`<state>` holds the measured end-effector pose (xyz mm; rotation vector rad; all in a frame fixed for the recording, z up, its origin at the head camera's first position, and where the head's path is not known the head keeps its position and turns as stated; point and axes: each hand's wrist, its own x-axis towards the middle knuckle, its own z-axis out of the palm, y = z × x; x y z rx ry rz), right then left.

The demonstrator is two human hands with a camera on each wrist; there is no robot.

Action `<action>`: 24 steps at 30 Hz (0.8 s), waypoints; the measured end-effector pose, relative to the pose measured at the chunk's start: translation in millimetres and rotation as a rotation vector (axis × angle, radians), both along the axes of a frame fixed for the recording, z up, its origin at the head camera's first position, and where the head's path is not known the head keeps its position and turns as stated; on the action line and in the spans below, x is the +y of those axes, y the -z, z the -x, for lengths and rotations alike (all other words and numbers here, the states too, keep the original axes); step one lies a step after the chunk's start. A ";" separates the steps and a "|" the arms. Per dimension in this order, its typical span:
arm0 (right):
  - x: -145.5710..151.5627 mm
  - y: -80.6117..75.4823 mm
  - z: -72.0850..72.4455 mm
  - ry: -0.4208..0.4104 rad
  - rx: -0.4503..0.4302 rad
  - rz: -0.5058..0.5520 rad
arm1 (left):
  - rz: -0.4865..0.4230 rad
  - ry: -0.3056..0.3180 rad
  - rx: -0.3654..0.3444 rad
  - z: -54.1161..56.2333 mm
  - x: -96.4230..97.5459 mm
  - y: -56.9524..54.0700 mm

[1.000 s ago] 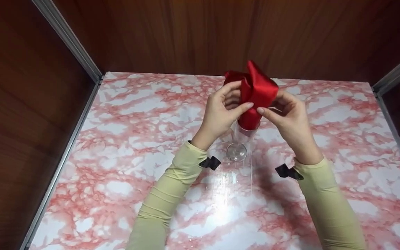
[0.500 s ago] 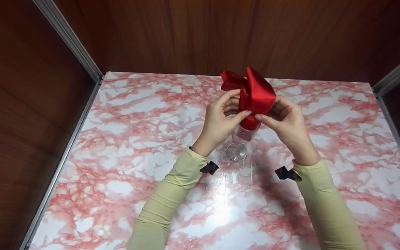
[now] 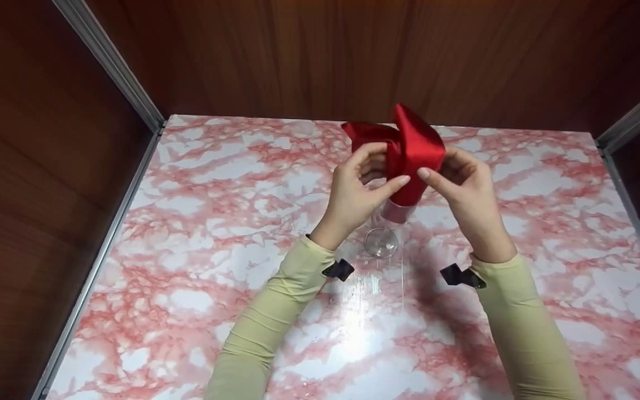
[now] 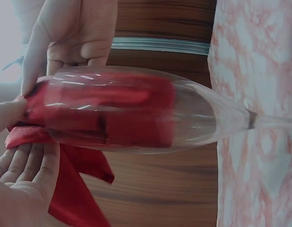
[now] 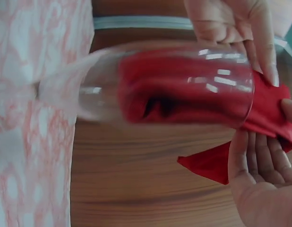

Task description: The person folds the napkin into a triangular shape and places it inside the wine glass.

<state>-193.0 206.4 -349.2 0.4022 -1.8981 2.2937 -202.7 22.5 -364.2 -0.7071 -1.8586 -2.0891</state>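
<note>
A red satin napkin [image 3: 421,149] stands rolled and folded in a tall clear champagne flute [image 4: 193,113]. Its lower part is inside the bowl, as both wrist views show; the folded top rises above the rim, with a pointed flap out to the left. My left hand [image 3: 351,191] holds the napkin's left side, thumb in front and fingers round the back. On the opposite side my right hand [image 3: 473,194] grips the cloth between thumb and fingers, the fingertips partly hidden behind it. The flute's round foot [image 3: 381,243] rests on the table.
The table [image 3: 186,300] has a red and white marbled top. Dark wood panels [image 3: 298,61] enclose it at the back and sides, with metal strips [image 3: 111,66] at the corners. Black straps [image 3: 461,276] stick out from both wrists.
The napkin's left flap has spread farther left and opened out. Both hands first dipped with the cloth, then rose slightly. My thumbs are now farther apart, and the flute's foot has shifted slightly right.
</note>
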 end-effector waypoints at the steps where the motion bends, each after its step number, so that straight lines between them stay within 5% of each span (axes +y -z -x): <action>1: -0.2 -0.6 0.0 0.002 -0.003 0.010 | -0.011 0.005 -0.005 0.2 0.6 -0.9; 9: -2.7 1.4 0.6 0.038 0.010 0.019 | 0.034 -0.012 -0.038 -1.6 3.2 -5.5; 15: -5.0 8.0 0.5 0.098 0.053 -0.051 | 0.098 -0.041 0.026 0.5 1.1 -0.1; 24: -4.1 15.9 -0.8 0.090 0.067 -0.078 | 0.128 -0.046 0.031 0.4 0.0 8.5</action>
